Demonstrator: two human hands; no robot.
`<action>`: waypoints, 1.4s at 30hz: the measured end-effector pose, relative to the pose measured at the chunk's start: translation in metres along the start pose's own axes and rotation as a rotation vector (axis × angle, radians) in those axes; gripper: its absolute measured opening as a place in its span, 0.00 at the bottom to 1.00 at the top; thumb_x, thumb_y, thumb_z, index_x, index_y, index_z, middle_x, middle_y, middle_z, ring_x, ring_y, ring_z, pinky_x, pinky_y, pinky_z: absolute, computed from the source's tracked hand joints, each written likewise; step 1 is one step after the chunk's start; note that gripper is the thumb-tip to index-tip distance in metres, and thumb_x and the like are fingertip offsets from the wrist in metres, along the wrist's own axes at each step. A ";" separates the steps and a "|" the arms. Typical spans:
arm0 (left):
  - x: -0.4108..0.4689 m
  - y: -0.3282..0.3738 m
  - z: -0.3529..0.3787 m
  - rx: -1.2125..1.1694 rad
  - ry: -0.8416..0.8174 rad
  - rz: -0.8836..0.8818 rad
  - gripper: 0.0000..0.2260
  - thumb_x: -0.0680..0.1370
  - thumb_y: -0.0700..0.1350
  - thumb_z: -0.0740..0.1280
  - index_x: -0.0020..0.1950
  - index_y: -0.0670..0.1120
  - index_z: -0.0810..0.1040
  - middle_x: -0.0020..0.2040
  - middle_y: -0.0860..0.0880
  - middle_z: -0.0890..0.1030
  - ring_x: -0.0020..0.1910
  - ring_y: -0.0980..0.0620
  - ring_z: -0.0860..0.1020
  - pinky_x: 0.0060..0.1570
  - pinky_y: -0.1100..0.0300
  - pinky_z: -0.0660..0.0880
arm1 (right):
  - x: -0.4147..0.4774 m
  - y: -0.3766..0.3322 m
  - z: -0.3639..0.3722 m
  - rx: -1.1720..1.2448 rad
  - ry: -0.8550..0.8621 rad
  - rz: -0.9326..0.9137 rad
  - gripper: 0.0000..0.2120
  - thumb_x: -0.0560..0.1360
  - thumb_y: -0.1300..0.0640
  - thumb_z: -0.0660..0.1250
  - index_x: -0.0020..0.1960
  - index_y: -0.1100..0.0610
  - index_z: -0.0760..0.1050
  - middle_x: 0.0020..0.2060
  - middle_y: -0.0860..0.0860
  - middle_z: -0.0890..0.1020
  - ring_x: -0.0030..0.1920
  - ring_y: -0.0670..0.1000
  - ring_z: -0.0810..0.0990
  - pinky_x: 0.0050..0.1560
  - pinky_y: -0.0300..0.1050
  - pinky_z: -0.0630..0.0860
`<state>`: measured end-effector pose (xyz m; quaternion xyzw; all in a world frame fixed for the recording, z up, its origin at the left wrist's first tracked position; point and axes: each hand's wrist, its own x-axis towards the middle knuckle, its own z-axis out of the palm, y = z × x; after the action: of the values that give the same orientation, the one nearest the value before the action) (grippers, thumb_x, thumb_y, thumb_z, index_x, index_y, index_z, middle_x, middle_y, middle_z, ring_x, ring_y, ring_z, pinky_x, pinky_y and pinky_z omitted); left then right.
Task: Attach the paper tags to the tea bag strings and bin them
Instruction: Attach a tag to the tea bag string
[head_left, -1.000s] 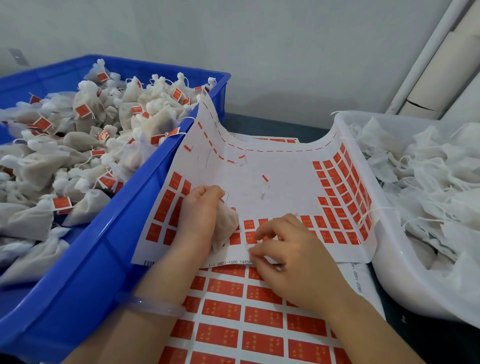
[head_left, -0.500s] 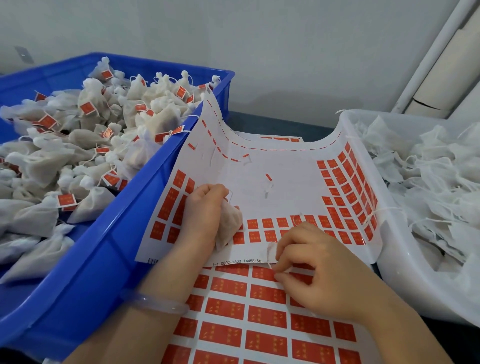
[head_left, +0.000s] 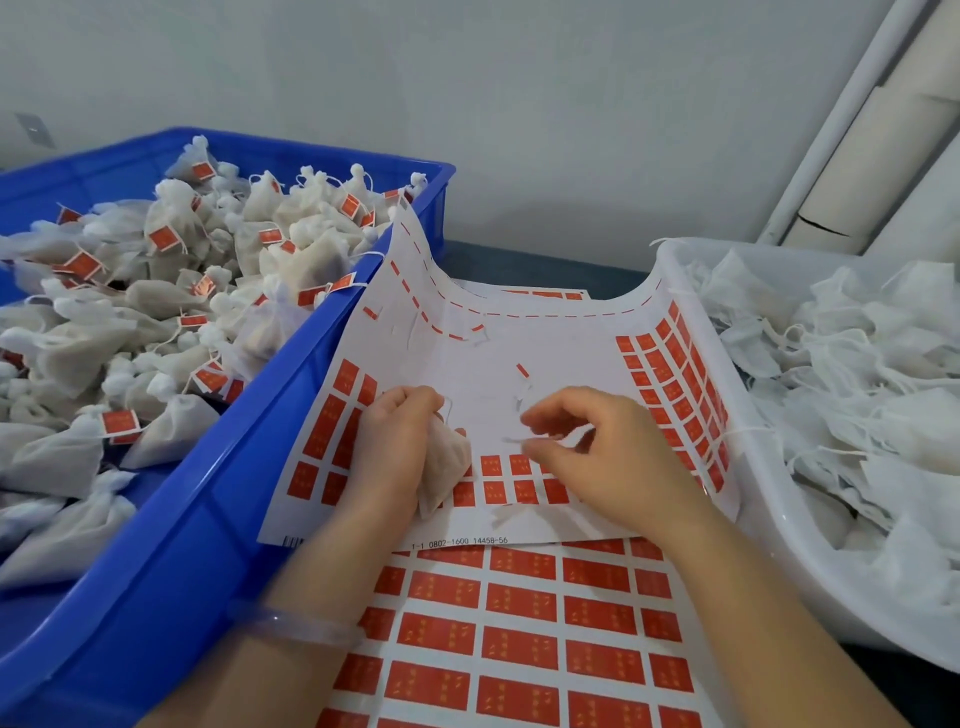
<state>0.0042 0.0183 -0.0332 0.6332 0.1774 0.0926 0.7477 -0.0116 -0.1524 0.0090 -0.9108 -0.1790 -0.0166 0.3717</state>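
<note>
Tea bag (head_left: 448, 462) is gripped in the left hand (head_left: 397, 441), over the tag sheet (head_left: 467, 364), blue bin (head_left: 218, 499) at 9 o'clock. Right hand (head_left: 608, 457) at its 3 o'clock is curled into a pinch, too blurry to tell what it's got. I'd keep the string (head_left: 448, 410) taut before folding a tag on. That hand was picking lower down, toward 6 o'clock, a moment ago.

A smooth, translucent pale bangle (head_left: 296, 626), glassy and faintly bluish, rings the forearm just behind the left hand (head_left: 395, 441). Behind the right hand (head_left: 608, 457) the forearm is bare; its fingers are motion-blurred.
</note>
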 end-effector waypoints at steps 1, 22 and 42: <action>0.000 0.000 -0.001 0.005 -0.006 0.001 0.08 0.74 0.38 0.62 0.35 0.45 0.71 0.28 0.51 0.74 0.26 0.55 0.74 0.32 0.57 0.74 | 0.006 0.000 0.002 0.013 -0.036 0.037 0.09 0.72 0.51 0.71 0.44 0.40 0.72 0.42 0.33 0.74 0.44 0.35 0.75 0.37 0.24 0.70; 0.000 0.002 0.003 -0.069 -0.001 -0.019 0.09 0.75 0.39 0.62 0.34 0.46 0.71 0.25 0.52 0.75 0.30 0.50 0.74 0.42 0.49 0.74 | 0.086 0.037 0.014 -0.632 -0.135 0.089 0.12 0.77 0.58 0.64 0.60 0.54 0.76 0.58 0.52 0.75 0.52 0.50 0.75 0.54 0.37 0.70; 0.001 0.001 0.000 0.015 -0.007 -0.018 0.07 0.72 0.40 0.63 0.34 0.46 0.72 0.26 0.52 0.75 0.25 0.55 0.74 0.29 0.59 0.73 | 0.017 0.013 0.050 -0.197 -0.111 -0.012 0.14 0.78 0.53 0.60 0.63 0.48 0.71 0.71 0.44 0.63 0.72 0.44 0.56 0.70 0.43 0.55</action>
<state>0.0054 0.0187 -0.0325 0.6375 0.1810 0.0825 0.7444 0.0034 -0.1215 -0.0325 -0.9414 -0.2020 0.0142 0.2696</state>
